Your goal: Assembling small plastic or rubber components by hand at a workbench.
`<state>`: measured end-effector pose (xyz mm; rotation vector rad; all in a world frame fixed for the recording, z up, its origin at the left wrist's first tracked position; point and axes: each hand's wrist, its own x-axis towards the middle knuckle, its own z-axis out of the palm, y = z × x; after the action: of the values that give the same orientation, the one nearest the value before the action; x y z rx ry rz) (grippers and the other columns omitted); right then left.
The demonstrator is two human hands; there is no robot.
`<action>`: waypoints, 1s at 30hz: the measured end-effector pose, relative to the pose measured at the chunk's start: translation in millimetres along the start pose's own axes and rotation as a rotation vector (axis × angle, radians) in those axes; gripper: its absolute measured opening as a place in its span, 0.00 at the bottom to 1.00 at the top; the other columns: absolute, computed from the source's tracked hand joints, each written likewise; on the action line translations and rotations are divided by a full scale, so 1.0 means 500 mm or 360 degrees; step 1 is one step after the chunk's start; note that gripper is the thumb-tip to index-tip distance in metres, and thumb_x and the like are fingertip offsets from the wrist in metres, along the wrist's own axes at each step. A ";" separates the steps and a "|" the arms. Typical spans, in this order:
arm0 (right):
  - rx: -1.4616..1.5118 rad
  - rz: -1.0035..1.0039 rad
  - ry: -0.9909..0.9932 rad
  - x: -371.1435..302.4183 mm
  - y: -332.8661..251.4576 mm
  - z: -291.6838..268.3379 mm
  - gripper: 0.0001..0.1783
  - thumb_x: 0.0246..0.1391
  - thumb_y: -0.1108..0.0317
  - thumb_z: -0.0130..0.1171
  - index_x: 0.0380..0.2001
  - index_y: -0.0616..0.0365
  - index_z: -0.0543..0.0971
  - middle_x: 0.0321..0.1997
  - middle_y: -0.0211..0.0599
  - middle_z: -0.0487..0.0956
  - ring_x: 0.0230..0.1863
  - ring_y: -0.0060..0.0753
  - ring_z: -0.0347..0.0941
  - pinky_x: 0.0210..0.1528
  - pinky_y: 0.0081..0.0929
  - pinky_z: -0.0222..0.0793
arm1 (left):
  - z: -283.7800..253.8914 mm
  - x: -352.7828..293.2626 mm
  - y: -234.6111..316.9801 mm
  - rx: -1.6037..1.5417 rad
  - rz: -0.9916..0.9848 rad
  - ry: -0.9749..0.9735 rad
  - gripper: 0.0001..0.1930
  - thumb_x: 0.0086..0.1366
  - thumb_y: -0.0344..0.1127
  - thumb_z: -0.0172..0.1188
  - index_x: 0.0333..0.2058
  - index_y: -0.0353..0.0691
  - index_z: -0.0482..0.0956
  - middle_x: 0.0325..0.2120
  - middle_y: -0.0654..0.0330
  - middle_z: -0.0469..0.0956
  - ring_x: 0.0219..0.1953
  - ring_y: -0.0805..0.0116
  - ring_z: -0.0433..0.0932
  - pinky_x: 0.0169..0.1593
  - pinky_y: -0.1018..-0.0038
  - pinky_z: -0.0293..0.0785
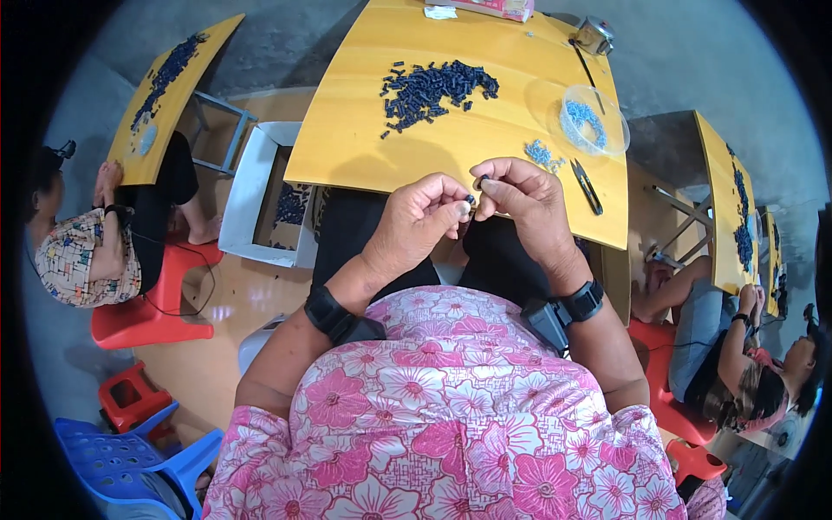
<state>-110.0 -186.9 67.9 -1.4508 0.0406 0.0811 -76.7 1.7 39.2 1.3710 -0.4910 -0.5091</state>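
Observation:
My left hand (419, 221) pinches a small dark cylindrical part (470, 199) with a pale blue tip between thumb and fingertips. Close beside it, my right hand (527, 201) is closed on a small black ring-like part (483, 181), partly covered by the fingers. Both hands are held over my lap at the near edge of the yellow table (347, 156). Beyond them lies a heap of short black cylindrical parts (429, 94). A small pile of pale blue pieces (541, 154) sits past my right hand, near a black pointed tool (587, 185) like tweezers or snips.
A clear plastic tub (620, 132) holds more blue pieces; a dark stick (587, 74) and metal cup (594, 36) are behind it. Left of the table stands a white box (238, 208) with dark parts inside. People sit at tables on both sides; a blue chair (113, 455) is lower left.

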 end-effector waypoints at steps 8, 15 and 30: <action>0.0476 -0.0053 0.0104 -0.066 0.010 0.002 0.11 0.62 0.76 0.53 0.46 0.67 0.79 0.27 0.31 0.78 0.30 0.21 0.74 0.35 0.19 0.73 | 0.037 -0.011 0.020 -0.0015 0.0081 -0.0087 0.06 0.69 0.32 0.57 0.40 0.36 0.76 0.31 0.65 0.80 0.30 0.83 0.74 0.35 0.83 0.73; 0.0419 -0.0118 0.0135 -0.071 0.003 -0.002 0.11 0.61 0.76 0.53 0.44 0.66 0.80 0.27 0.31 0.78 0.29 0.22 0.74 0.35 0.20 0.74 | 0.046 -0.007 0.028 0.0081 0.0136 -0.0074 0.06 0.69 0.32 0.58 0.39 0.35 0.76 0.31 0.65 0.80 0.29 0.82 0.74 0.35 0.83 0.73; 0.0355 -0.0150 0.0157 -0.066 0.015 -0.006 0.10 0.60 0.77 0.55 0.43 0.66 0.80 0.27 0.32 0.79 0.28 0.22 0.75 0.34 0.20 0.76 | 0.048 -0.005 0.024 0.0155 0.0138 -0.0054 0.06 0.69 0.32 0.57 0.39 0.35 0.76 0.32 0.64 0.80 0.31 0.81 0.75 0.36 0.83 0.74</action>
<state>-143.7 -190.0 62.8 -1.2308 0.0602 -0.0704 -92.4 -14.1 54.3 1.4295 -0.6067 -0.4427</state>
